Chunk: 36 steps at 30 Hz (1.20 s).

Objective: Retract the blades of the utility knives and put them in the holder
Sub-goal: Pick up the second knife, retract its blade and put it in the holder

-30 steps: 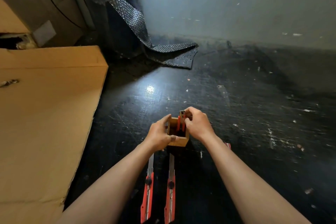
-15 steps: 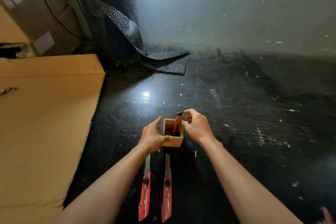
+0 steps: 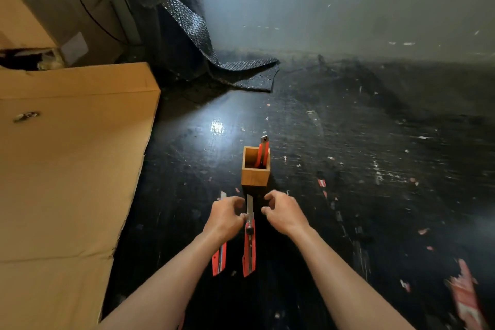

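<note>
A small wooden holder [image 3: 254,175] stands on the black floor, with one red utility knife [image 3: 263,151] upright in its far right corner. Two more red utility knives lie side by side just in front of it, blades out and pointing at the holder. My left hand [image 3: 225,217] hovers over the left knife [image 3: 219,258], fingers curled, fingertips touching the right knife [image 3: 249,245] near the base of its blade. To the right of that blade, my right hand [image 3: 284,213] holds nothing, its fingers apart and curled.
A big flat sheet of cardboard [image 3: 67,169] covers the floor on the left. A roll of dark bubble wrap [image 3: 174,21] stands at the back by the wall. Red scraps [image 3: 466,295] and small debris litter the floor on the right.
Both hands have let go of the holder and the knife in it and have drawn back to the two knives on the floor. The camera view has shifted.
</note>
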Each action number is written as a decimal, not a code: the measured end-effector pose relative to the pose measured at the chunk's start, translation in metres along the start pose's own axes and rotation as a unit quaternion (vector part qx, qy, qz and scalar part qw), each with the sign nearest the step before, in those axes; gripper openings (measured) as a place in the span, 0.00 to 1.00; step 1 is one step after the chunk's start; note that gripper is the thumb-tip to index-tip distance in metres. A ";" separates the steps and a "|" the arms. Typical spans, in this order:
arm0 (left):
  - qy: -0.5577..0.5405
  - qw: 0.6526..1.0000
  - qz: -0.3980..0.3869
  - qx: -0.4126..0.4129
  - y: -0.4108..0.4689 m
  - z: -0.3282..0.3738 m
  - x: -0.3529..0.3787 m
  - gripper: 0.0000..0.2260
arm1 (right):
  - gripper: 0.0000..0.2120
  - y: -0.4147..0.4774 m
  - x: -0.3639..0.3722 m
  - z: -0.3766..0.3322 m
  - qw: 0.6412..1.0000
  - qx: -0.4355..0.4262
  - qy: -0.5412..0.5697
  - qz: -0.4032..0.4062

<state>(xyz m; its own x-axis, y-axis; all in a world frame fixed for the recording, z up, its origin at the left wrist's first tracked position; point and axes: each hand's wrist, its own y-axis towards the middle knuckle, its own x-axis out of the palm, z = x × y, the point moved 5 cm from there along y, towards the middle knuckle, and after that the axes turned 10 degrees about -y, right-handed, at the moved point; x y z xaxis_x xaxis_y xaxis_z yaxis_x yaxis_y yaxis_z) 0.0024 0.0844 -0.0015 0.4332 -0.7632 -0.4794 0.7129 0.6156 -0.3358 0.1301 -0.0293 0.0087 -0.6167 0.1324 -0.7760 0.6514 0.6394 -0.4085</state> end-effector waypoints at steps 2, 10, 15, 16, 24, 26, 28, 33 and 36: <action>0.011 0.999 -0.019 -0.026 -0.009 -0.011 0.012 0.19 | 0.20 -0.010 0.019 0.008 0.999 0.013 -0.015 -0.037; -0.010 0.996 -0.029 -0.090 -0.038 -0.038 0.044 0.07 | 0.16 -0.043 0.074 0.029 0.993 0.032 0.026 -0.114; -0.078 0.990 -0.013 -0.120 -0.047 -0.043 0.049 0.11 | 0.11 -0.054 0.072 0.034 0.988 0.039 0.111 -0.105; -0.098 0.988 -0.009 -0.123 -0.047 -0.042 0.049 0.12 | 0.11 -0.055 0.069 0.035 0.987 0.036 0.126 -0.098; -0.215 0.975 0.025 -0.046 -0.039 -0.001 0.015 0.15 | 0.11 -0.051 0.020 0.013 0.975 -0.033 0.221 -0.002; -0.265 0.964 0.012 -0.027 -0.036 0.015 0.002 0.15 | 0.11 -0.050 0.002 0.002 0.968 -0.059 0.244 0.017; -0.293 0.956 -0.002 -0.002 -0.032 0.033 -0.012 0.15 | 0.11 -0.048 -0.019 -0.011 0.959 -0.086 0.267 0.033; -0.334 0.941 -0.033 0.050 -0.018 0.083 -0.050 0.18 | 0.10 -0.044 -0.076 -0.052 0.938 -0.152 0.306 0.060; -0.350 0.932 -0.038 0.086 -0.015 0.116 -0.071 0.19 | 0.09 -0.044 -0.107 -0.073 0.933 -0.177 0.300 0.087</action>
<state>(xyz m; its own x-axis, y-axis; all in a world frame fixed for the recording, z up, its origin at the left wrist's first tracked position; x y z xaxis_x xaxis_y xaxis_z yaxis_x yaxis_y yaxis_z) 0.0249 0.1061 0.1316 0.5889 -0.7814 0.2063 0.8077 0.5604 -0.1834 0.1349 -0.0163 0.1446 -0.7202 0.5903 -0.3644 0.6437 0.7645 -0.0339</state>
